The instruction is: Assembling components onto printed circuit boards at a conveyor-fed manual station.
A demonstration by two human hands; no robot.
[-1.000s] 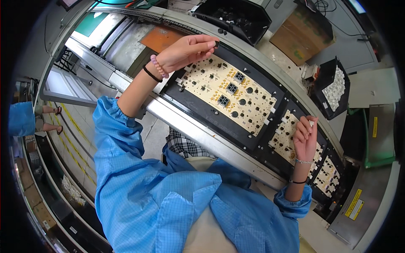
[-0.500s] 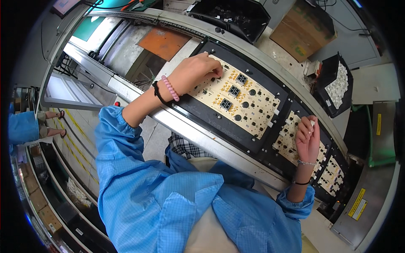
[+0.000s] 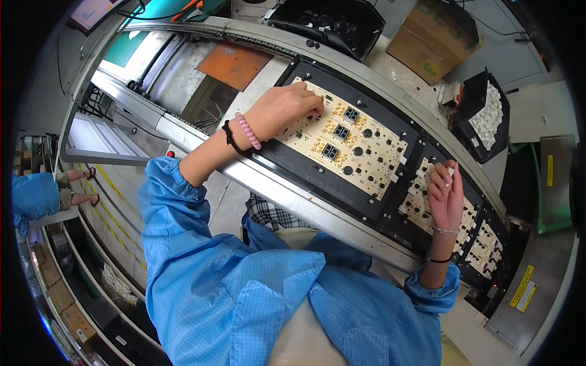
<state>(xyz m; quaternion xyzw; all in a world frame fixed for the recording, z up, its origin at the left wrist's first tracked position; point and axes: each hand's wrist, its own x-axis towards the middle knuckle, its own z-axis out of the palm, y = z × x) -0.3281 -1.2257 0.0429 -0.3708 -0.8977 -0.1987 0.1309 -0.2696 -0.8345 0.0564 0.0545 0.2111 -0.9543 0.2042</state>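
My left hand [image 3: 288, 107] is over the left end of a cream circuit board [image 3: 372, 155]. Its curled fingertips meet low at the board's surface, and what they pinch is hidden. Three black digit displays, among them the middle display [image 3: 340, 132], and several round black parts stand on this board. Palm up, my right hand [image 3: 444, 194] is above a second circuit board [image 3: 412, 204], partly covering it. Its bent fingers and thumb hold small white connectors [image 3: 450, 171]. Both boards lie in black carrier trays [image 3: 293, 161].
The trays rest on a metal-railed conveyor [image 3: 268, 192]. Beyond it stand a black bin [image 3: 368, 27] of dark parts, a cardboard box [image 3: 427, 43] and a black bin [image 3: 467, 116] heaped with white connectors [image 3: 488, 116]. A third board [image 3: 484, 250] lies farther right. Another person's blue sleeve [image 3: 39, 196] shows far left.
My left hand stays at the board's left end, its fingers shifted only slightly. My right hand's fingers have moved a little around the white connectors. The whole view has shifted slightly.
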